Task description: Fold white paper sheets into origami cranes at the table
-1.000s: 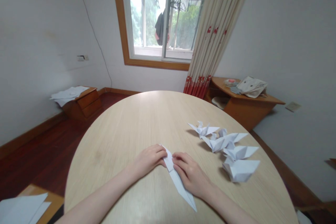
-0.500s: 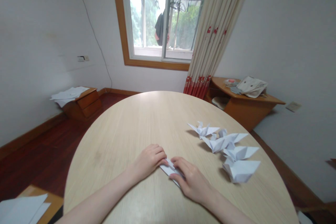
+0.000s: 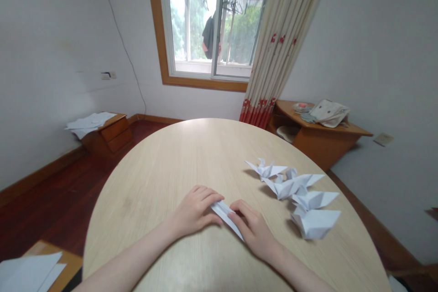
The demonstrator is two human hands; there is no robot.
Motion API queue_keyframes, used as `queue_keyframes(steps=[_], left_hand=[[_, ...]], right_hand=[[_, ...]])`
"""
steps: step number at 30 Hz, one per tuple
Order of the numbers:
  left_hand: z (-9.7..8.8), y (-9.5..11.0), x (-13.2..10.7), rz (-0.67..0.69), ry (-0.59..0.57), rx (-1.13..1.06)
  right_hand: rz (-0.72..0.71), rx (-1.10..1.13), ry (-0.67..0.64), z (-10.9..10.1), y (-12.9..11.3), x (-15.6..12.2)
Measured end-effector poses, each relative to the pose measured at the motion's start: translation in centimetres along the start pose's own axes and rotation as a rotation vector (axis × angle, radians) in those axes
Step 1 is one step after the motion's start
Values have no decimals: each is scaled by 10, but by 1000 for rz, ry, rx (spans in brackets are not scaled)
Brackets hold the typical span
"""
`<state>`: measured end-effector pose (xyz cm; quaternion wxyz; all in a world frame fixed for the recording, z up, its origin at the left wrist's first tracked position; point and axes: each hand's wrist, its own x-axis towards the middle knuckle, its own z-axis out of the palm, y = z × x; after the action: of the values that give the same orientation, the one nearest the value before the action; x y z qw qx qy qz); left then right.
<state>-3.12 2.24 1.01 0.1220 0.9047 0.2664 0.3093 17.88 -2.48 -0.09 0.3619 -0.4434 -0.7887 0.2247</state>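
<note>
A narrow strip of folded white paper (image 3: 226, 214) lies slantwise between my hands near the front of the round table (image 3: 164, 164). My left hand (image 3: 198, 207) has its fingers bent over the far left end of the strip, while its thumb stretches out below the near edge. On the right side, my right hand (image 3: 255, 228) pinches the strip, thumb on top and the other fingers curled behind it. Its right end is partly hidden by that hand. Several folded white paper cranes (image 3: 316, 223) stand grouped to the right of my right hand.
White sheets (image 3: 30, 271) lie on a wooden surface at the lower left. More papers (image 3: 91, 122) rest on a small drawer cabinet (image 3: 116, 134). A corner cabinet (image 3: 318, 146) with a light bag (image 3: 330, 113) stands behind the table at right, beside the curtain (image 3: 273, 64).
My left thumb has come off the paper and spread downward. My right fingers have drawn up and back, with the thumb higher on the strip, so more of the paper shows.
</note>
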Motion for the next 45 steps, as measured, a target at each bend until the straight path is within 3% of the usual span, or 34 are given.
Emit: queue_keyframes(steps=[10, 18, 26, 33, 38, 45], left_hand=[[3, 0, -1, -57, 42, -83], [5, 1, -5, -101, 41, -176], [5, 2, -4, -65, 114, 12], [5, 3, -6, -51, 193, 73], [6, 4, -5, -36, 134, 56], [9, 3, -3, -48, -41, -8]], right_hand=[[218, 395, -99, -3, -7, 5], [317, 519, -149, -2, -8, 3], [342, 373, -18, 1, -3, 5], [388, 529, 85, 6, 6, 6], [413, 482, 95, 4, 3, 6], [328, 166, 38, 0, 1, 4]])
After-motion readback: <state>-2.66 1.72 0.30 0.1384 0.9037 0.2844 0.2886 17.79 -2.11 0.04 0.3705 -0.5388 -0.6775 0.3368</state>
